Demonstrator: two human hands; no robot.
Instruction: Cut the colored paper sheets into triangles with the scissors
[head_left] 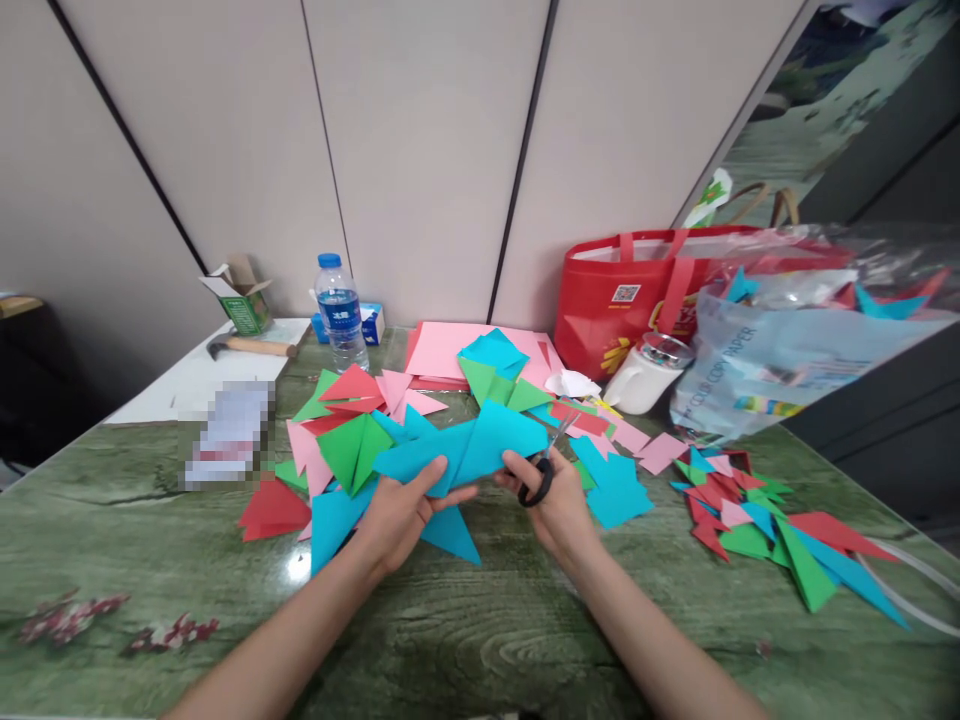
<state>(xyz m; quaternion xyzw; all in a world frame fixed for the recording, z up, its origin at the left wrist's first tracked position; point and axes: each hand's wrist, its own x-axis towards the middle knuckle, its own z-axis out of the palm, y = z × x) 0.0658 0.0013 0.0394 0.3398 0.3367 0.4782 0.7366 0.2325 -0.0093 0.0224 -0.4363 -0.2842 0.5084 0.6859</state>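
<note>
A folded blue paper (pixel 465 445) is held up between both hands over the middle of the table. My left hand (pixel 405 510) pinches its lower left part, thumb on top. At its right end, my right hand (pixel 551 500) grips the paper's lower edge with thumb and fingers, and black-handled scissors (pixel 536 482) hang in the same hand, blades pointing up and away. Around and beneath lie green folded pieces (pixel 351 450), red pieces (pixel 275 510) and pink pieces. More blue pieces (pixel 611 485) rest to the right of my right hand.
At the back stand a water bottle (pixel 341 315), a small green box (pixel 244 300), a red bag (pixel 600 300), a white mug (pixel 641 380) and a plastic bag (pixel 750 370). A hammer (pixel 255 346) lies back left. Paper scraps (pixel 735 500) pile up at right.
</note>
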